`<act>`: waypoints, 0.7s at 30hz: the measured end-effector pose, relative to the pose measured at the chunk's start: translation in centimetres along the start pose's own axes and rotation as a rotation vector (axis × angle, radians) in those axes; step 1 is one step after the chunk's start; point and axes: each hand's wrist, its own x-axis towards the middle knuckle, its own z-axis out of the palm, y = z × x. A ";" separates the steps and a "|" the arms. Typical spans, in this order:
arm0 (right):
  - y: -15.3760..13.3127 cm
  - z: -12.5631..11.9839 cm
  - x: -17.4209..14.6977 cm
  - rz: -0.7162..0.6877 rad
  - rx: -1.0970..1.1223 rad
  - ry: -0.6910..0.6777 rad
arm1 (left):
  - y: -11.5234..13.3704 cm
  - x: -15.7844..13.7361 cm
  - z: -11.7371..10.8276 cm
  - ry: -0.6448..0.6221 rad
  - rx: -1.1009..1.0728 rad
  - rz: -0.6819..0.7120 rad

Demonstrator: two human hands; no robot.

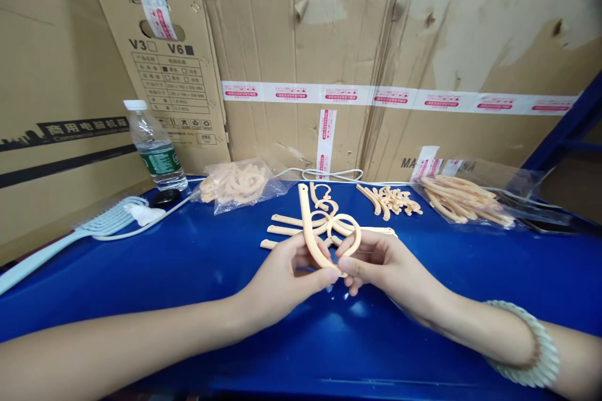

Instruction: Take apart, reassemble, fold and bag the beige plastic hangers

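Between the thumb and fingers of my left hand [282, 277] is a long, curved beige plastic arm [306, 216] with a small hole at its upper end. My right hand [392, 263] pinches a beige plastic hook piece [358, 233] bent into a round loop. The lower ends of the two pieces meet at my thumb tips; whether they are joined is hidden by the fingers. Just behind my hands, several similar beige pieces [282, 220] lie on the blue table [301, 351], partly covered by the held parts.
A clear bag of curved beige pieces [239, 182] lies at the back left, another bag of long pieces [463, 197] at the back right. Loose small pieces [397, 199] lie between. On the left are a water bottle [160, 153], a pale blue brush [106, 218] and a white cable [164, 220]. Cardboard [301, 31] stands behind.
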 end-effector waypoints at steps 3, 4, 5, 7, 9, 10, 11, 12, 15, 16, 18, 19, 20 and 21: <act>-1.0 -0.7 0.4 -0.050 -0.043 -0.016 | 0.5 0.1 -0.3 0.037 -0.044 -0.042; -1.3 -1.4 0.7 -0.099 -0.081 0.012 | 0.6 0.1 -0.4 0.059 -0.070 -0.057; -1.7 -2.2 1.1 -0.165 -0.132 0.059 | 0.7 0.1 -0.5 0.080 -0.098 -0.073; -2.5 -4.7 2.1 -0.321 -0.276 0.206 | 0.8 0.2 -0.7 0.122 -0.147 -0.106; -3.1 -7.9 3.2 -0.446 -0.529 0.312 | 0.8 0.3 -0.7 0.154 -0.186 -0.141; -3.3 -9.5 3.8 -0.489 -0.722 0.337 | 0.8 0.4 -0.8 0.162 -0.204 -0.156; -3.4 -11.0 4.3 -0.546 -0.957 0.338 | 0.8 0.4 -0.7 0.162 -0.222 -0.170; -3.4 -12.3 4.7 -0.591 -1.185 0.272 | 0.8 0.5 -0.7 0.157 -0.237 -0.183; -2.8 -14.8 5.5 -0.587 -1.543 0.013 | 0.9 0.5 -0.7 0.149 -0.283 -0.209; -2.4 -15.1 5.7 -0.555 -1.573 -0.048 | 0.9 0.5 -0.7 0.154 -0.295 -0.214; -1.7 -15.2 6.0 -0.498 -1.572 -0.105 | 1.0 0.4 -0.7 0.167 -0.317 -0.217; -1.4 -15.1 6.1 -0.483 -1.560 -0.111 | 1.0 0.4 -0.7 0.172 -0.324 -0.218; -1.1 -15.1 6.2 -0.476 -1.547 -0.107 | 1.0 0.4 -0.7 0.176 -0.330 -0.218; -0.9 -15.0 6.3 -0.475 -1.535 -0.094 | 1.1 0.4 -0.7 0.176 -0.335 -0.216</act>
